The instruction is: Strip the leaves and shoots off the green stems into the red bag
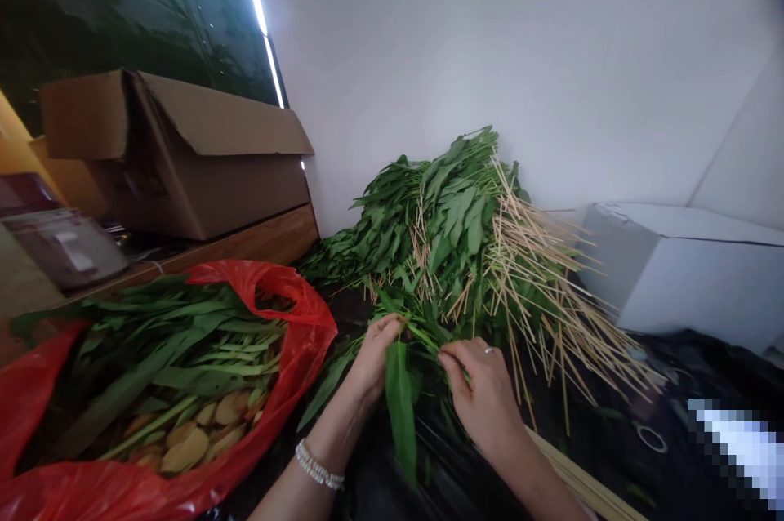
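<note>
My left hand, with a pearl bracelet on its wrist, pinches the top of a small bunch of long green leaves. My right hand, wearing a ring, grips the same bunch from the other side, and one broad leaf hangs below it. Behind them rises a large heap of leaves mixed with thin wooden skewers. To the left, a red plastic bag holds more long leaves over pale yellowish slices.
A bundle of wooden sticks lies at the bottom right on a black plastic sheet. An open cardboard box stands on a wooden ledge at the back left. A white box sits against the right wall.
</note>
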`<state>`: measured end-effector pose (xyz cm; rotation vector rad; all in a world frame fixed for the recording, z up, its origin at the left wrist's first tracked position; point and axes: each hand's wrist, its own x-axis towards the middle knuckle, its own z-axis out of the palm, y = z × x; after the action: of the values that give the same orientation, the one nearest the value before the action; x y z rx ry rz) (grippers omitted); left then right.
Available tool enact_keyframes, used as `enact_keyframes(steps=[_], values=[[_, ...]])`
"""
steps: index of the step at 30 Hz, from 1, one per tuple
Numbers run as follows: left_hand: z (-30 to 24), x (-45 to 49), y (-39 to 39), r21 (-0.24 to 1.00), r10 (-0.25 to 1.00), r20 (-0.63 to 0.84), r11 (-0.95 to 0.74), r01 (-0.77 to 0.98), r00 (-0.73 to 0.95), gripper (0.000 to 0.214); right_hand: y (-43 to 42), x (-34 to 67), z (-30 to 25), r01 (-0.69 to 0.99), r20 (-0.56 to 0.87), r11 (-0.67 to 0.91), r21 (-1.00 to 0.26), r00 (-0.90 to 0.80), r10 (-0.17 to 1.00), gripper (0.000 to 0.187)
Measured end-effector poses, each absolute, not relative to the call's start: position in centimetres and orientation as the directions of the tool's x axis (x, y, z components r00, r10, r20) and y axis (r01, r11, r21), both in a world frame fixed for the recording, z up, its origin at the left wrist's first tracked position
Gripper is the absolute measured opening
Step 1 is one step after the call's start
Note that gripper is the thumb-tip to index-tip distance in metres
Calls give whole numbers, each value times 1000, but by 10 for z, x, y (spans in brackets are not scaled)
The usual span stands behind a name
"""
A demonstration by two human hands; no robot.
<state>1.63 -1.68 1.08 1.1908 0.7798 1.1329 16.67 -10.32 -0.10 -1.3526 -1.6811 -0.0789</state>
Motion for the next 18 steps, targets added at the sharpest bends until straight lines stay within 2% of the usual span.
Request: enact_keyframes(steps=[6,18], values=[[9,19,-16,963,964,76,-4,-271,254,17,-105,164,3,794,693,404,-455,31,720,14],[6,25,-19,931,969,69,23,-364,235,21,-106,158,7,868,782,441,-228,-107,614,18]])
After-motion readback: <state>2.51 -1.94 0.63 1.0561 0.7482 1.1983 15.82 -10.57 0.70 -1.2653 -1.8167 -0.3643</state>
